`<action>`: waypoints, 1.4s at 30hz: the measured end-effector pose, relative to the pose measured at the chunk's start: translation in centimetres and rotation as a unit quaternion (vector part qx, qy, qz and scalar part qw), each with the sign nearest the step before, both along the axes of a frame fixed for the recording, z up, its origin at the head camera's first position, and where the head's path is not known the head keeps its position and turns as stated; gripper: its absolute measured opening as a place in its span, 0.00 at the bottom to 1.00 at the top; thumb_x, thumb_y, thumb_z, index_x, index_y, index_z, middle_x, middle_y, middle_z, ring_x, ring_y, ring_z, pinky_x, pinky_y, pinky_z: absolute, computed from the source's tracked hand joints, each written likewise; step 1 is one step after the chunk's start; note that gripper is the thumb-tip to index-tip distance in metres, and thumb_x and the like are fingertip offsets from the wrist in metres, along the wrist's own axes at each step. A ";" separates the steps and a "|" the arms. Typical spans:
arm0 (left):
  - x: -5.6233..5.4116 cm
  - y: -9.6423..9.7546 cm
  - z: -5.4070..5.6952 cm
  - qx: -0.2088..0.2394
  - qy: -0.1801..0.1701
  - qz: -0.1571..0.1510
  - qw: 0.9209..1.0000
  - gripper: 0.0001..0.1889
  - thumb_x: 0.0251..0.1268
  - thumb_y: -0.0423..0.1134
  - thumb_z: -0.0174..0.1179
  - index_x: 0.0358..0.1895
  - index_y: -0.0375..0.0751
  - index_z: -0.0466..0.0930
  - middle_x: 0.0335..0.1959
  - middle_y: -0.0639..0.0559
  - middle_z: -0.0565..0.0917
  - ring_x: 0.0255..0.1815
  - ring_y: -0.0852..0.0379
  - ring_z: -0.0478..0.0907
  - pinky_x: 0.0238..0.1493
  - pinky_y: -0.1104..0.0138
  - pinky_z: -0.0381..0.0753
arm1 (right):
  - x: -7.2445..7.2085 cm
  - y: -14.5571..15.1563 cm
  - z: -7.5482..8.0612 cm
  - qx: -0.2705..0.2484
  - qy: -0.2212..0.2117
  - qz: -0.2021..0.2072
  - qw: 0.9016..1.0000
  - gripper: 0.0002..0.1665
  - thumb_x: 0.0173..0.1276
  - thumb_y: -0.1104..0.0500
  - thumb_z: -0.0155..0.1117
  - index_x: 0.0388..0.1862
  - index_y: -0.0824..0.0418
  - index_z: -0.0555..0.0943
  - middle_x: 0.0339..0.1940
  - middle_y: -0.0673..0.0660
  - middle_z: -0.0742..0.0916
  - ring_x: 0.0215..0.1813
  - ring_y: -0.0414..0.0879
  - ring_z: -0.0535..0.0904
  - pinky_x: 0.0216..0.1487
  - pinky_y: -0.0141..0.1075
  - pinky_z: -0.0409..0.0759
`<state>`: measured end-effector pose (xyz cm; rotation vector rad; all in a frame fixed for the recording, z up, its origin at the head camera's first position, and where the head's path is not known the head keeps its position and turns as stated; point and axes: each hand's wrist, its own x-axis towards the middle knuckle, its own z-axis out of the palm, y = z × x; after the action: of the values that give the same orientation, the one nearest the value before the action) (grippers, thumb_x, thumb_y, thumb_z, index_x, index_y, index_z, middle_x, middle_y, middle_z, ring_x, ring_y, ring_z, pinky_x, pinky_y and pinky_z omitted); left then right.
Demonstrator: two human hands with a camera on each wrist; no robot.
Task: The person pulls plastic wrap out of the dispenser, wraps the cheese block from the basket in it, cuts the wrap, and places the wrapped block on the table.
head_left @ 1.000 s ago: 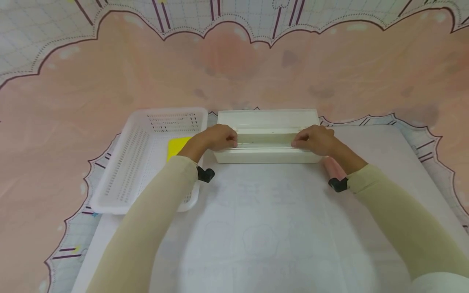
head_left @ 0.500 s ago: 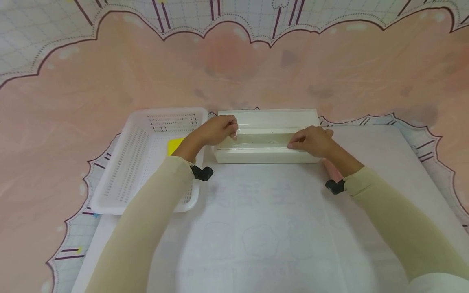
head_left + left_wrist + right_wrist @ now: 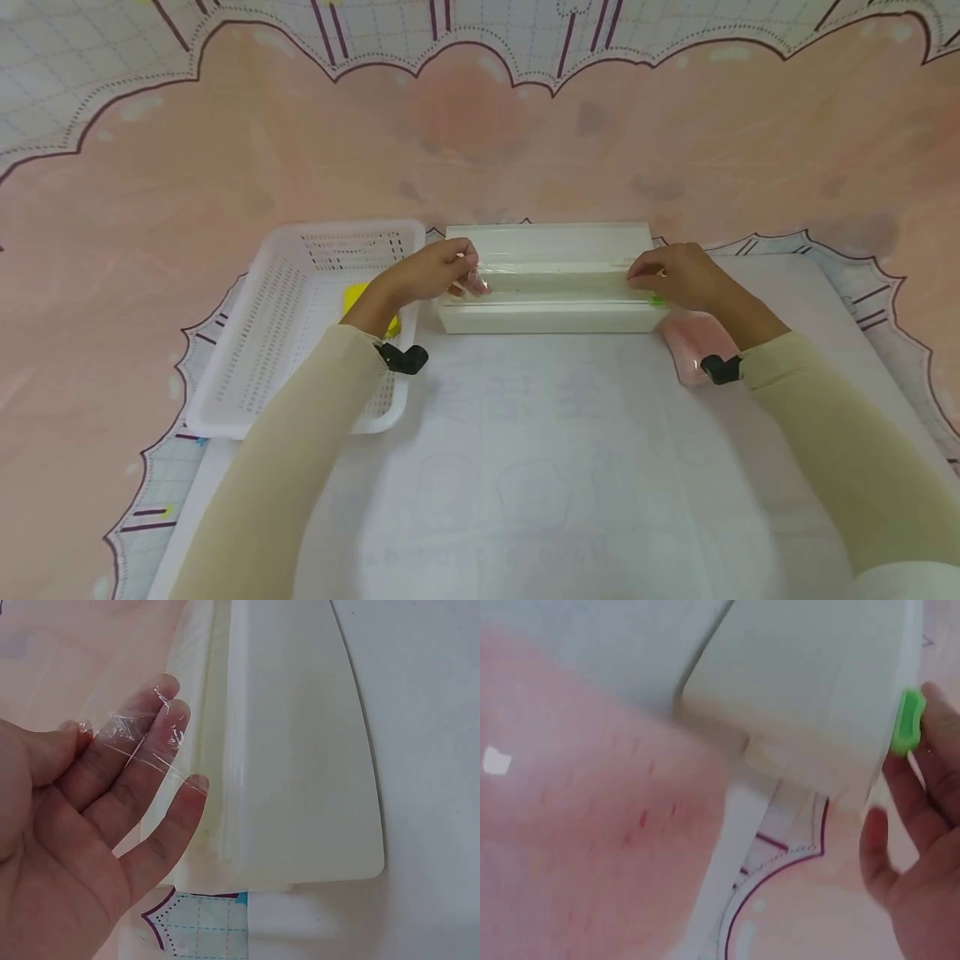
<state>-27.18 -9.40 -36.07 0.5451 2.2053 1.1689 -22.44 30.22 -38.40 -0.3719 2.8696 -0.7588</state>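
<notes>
A white cling film dispenser (image 3: 551,318) lies across the far part of the table, its lid tilted back. Clear cling film (image 3: 127,735) stretches over the fingers of my left hand (image 3: 435,271), at the dispenser's left end. Thumb and forefinger pinch the film's edge while the other fingers spread beneath it. At the right end, my right hand (image 3: 678,275) touches a small green slider (image 3: 908,721) with its fingers; the thumb stands apart from it. A glossy pink slab with red flecks (image 3: 693,346) lies below the right wrist, its kind unclear.
A white perforated basket (image 3: 225,392) stands left of the dispenser, with a yellow object (image 3: 354,296) in it partly hidden by the left arm. A white sheet (image 3: 540,467) covers the table in front, over a patterned cloth (image 3: 300,150).
The left hand has lifted and shifted slightly left, now with film over its fingers. The right hand has moved right to the dispenser's end, baring the green slider and more of the pink slab.
</notes>
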 end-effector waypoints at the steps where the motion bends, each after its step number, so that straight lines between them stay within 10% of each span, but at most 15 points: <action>1: 0.0 0.0 0.0 0.002 -0.005 0.003 1.000 0.10 0.85 0.41 0.43 0.47 0.38 0.68 0.50 0.41 0.88 0.56 0.48 0.86 0.62 0.53 0.82 | 0.1 0.2 0.2 -0.005 -0.002 -0.004 1.000 0.08 0.74 0.55 0.66 0.46 0.56 0.87 0.45 0.57 0.90 0.48 0.52 0.81 0.51 0.43 0.79; 12: 0.2 -0.6 -0.1 -0.002 -0.012 -0.016 1.000 0.20 0.76 0.41 0.60 0.65 0.38 0.75 0.53 0.41 0.87 0.54 0.48 0.84 0.63 0.56 0.81 | 1.0 0.5 0.8 -0.122 -0.065 -0.049 0.989 0.14 0.77 0.51 0.62 0.51 0.59 0.83 0.47 0.56 0.87 0.53 0.48 0.80 0.49 0.22 0.76; 18: 0.7 -0.3 0.1 0.014 0.006 0.007 1.000 0.11 0.73 0.38 0.63 0.50 0.36 0.85 0.47 0.40 0.88 0.52 0.45 0.86 0.57 0.58 0.85 | 1.7 0.3 0.4 -0.206 -0.069 -0.075 0.973 0.21 0.76 0.49 0.63 0.54 0.66 0.80 0.43 0.54 0.87 0.47 0.37 0.85 0.49 0.22 0.80; 33: 2.4 -2.2 4.3 0.095 0.095 0.100 0.986 0.11 0.71 0.41 0.66 0.49 0.38 0.88 0.44 0.43 0.88 0.49 0.41 0.86 0.50 0.63 0.87 | 3.0 -2.0 4.2 -0.329 0.055 -0.059 0.941 0.12 0.77 0.56 0.61 0.49 0.64 0.78 0.35 0.52 0.83 0.36 0.42 0.87 0.43 0.31 0.87; 42: 5.0 -2.3 8.4 0.141 0.193 0.122 0.963 0.10 0.70 0.39 0.66 0.48 0.39 0.89 0.43 0.48 0.87 0.44 0.46 0.85 0.48 0.67 0.87 | 4.8 -2.9 7.8 -0.476 0.097 -0.011 0.874 0.05 0.75 0.65 0.61 0.45 0.68 0.77 0.32 0.59 0.82 0.32 0.47 0.84 0.36 0.35 0.88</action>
<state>-22.17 -11.69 -27.70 0.6807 2.5019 1.6399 -17.63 27.32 -30.56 -0.5265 2.4148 -2.2163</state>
